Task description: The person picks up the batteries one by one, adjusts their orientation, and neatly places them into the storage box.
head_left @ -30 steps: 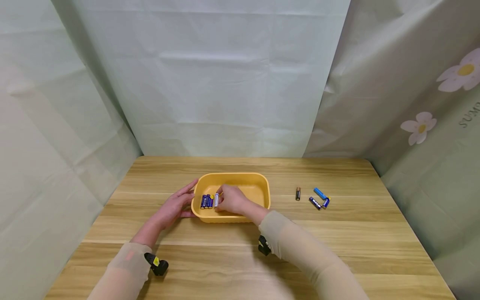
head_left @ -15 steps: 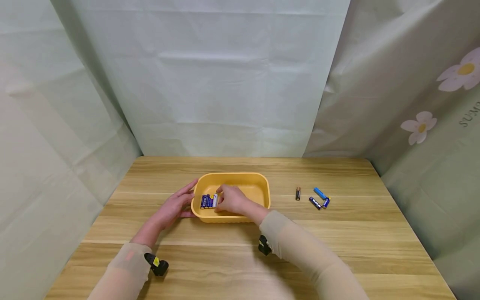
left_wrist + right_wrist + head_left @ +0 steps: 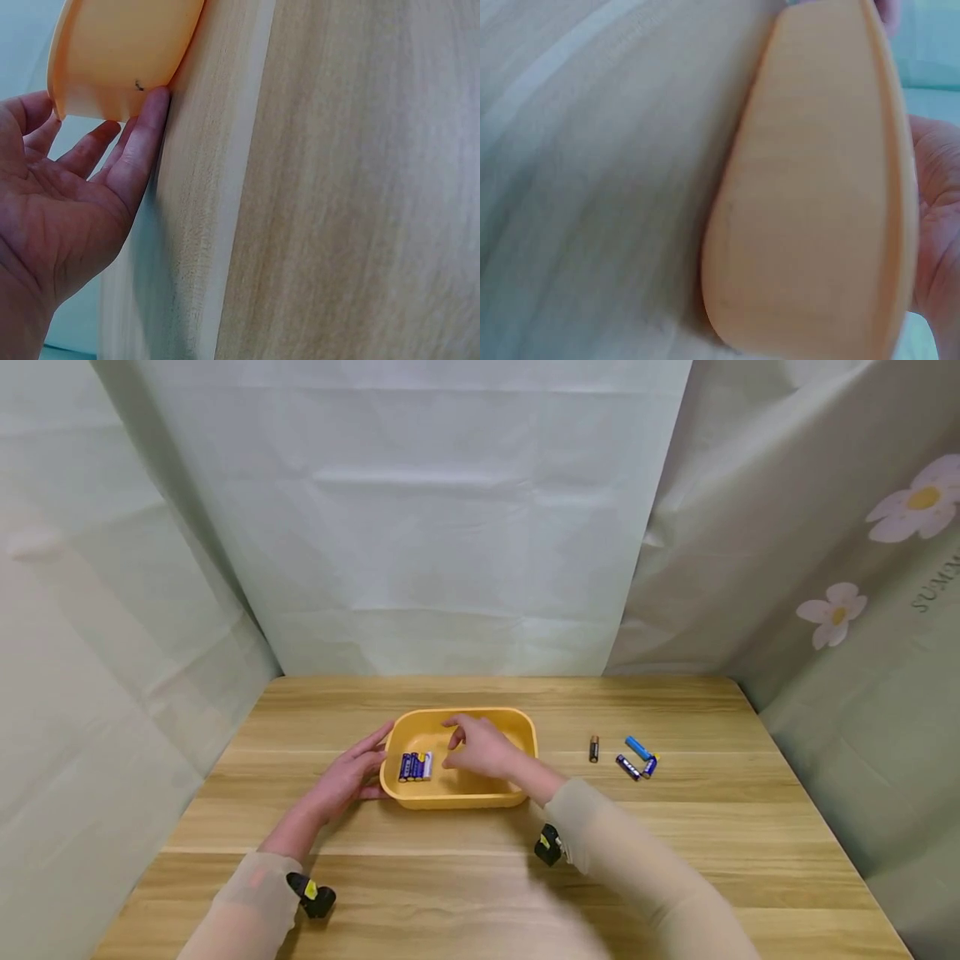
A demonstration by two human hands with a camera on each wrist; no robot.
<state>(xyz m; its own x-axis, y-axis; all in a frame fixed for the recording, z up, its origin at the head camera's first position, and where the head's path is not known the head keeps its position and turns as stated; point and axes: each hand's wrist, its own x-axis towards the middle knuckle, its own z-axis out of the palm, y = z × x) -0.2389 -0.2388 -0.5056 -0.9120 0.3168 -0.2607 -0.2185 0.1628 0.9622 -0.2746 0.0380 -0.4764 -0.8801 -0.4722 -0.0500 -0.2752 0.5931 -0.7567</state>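
A yellow plastic bin [image 3: 461, 803] sits on the wooden table. At the left inside it, several dark blue batteries [image 3: 407, 767] lie side by side, with a whitish battery [image 3: 428, 766] at the right end of the row. My left hand [image 3: 347, 782] rests against the bin's left end; in the left wrist view its extended fingertips [image 3: 156, 105] touch the outer wall. Over the inside of the bin is my right hand [image 3: 487, 750], to the right of the row, thumb and index finger apart and nothing between them. The bin wall hides much of that hand in the right wrist view.
Right of the bin, a black and copper battery [image 3: 594, 749] lies alone on the table. Farther right are a light blue battery [image 3: 637, 747], a dark blue battery [image 3: 627, 767] and a blue and yellow battery [image 3: 650, 766], close together. Cloth sheets hang behind and at both sides.
The whitish battery has moved left against the row. My right hand has let go of it and drawn up and to the right. The left hand stays at the bin's end.
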